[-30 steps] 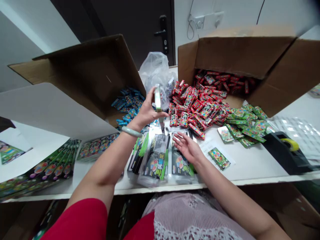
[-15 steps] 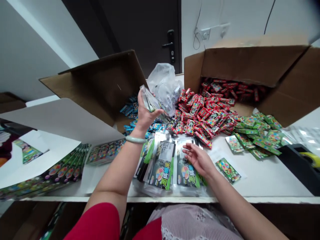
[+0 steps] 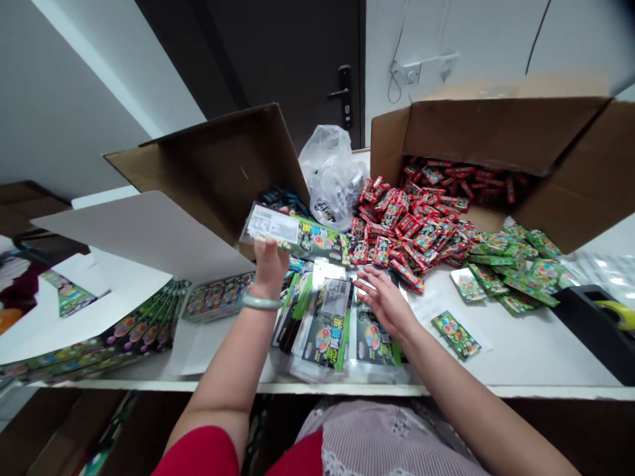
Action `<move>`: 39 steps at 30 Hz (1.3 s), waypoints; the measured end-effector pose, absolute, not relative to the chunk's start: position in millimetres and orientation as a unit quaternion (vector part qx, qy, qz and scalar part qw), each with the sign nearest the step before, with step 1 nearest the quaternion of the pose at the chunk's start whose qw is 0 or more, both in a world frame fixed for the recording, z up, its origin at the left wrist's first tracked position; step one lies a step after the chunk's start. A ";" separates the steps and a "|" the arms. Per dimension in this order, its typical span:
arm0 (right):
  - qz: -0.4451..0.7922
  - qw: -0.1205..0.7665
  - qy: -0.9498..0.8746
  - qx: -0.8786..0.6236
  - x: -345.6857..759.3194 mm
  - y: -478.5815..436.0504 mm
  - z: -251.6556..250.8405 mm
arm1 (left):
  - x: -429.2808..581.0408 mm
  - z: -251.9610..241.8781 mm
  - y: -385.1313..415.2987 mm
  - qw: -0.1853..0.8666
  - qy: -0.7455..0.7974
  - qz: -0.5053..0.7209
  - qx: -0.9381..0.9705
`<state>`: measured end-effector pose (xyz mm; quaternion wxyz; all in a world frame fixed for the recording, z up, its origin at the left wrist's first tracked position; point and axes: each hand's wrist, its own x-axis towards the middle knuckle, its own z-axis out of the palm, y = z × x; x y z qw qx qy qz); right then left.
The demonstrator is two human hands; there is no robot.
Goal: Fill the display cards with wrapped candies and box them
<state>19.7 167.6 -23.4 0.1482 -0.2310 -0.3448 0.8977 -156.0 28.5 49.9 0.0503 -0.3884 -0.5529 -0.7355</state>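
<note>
My left hand [image 3: 272, 261] grips a black-and-green printed candy pouch [image 3: 322, 239] with a pale label, raised above the blue packets [image 3: 284, 198]. Thumb on the near side, fingers behind it. My right hand [image 3: 384, 301] hangs with its fingers apart over the flat pouches on the table, holding nothing; whether it touches them I cannot tell. Beneath and between the hands lie a stack of similar pouches [image 3: 325, 334] and another pouch pile [image 3: 373, 344] beside it. Red candy packets [image 3: 407, 221] are heaped just beyond my right hand.
Cardboard boxes stand open at the left [image 3: 213, 172] and right [image 3: 496, 132]. A clear plastic bag [image 3: 325, 165] sits between them. Green packets [image 3: 520, 264], one single green packet [image 3: 455, 335] and a black tape dispenser [image 3: 592, 330] are on the right. White card [image 3: 149, 231] stands at left.
My left hand has come down and left, turning the pouch so its labelled printed face shows lengthwise. My right hand has shifted slightly left and up, still with fingers apart.
</note>
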 end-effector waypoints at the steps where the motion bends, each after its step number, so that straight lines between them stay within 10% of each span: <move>1: 0.900 0.145 -0.346 -0.222 18.1 166.8 -19.0 | -146.1 46.2 24.9 0.032 -0.556 -0.739 -0.379; 8: 0.907 0.089 -0.364 -0.194 20.4 158.2 -6.1 | -104.8 18.8 -7.5 0.025 -0.584 -0.739 -0.335; 14: 0.843 0.163 -0.462 -0.221 38.4 176.3 -17.0 | -97.5 49.7 -44.1 0.261 -0.720 -0.503 -0.400; 21: 0.830 0.132 -0.496 -0.218 42.6 173.9 -8.8 | -73.0 43.3 -3.5 0.049 -0.788 -0.126 -0.601; 34: 0.758 0.231 -0.532 -0.299 75.5 247.1 -17.4 | -87.7 14.0 -25.0 0.055 -0.809 -0.294 -0.506; 39: 0.586 0.412 -0.555 -0.423 115.0 327.0 -25.9 | -89.4 14.5 -44.6 -0.041 -0.740 -0.463 -0.486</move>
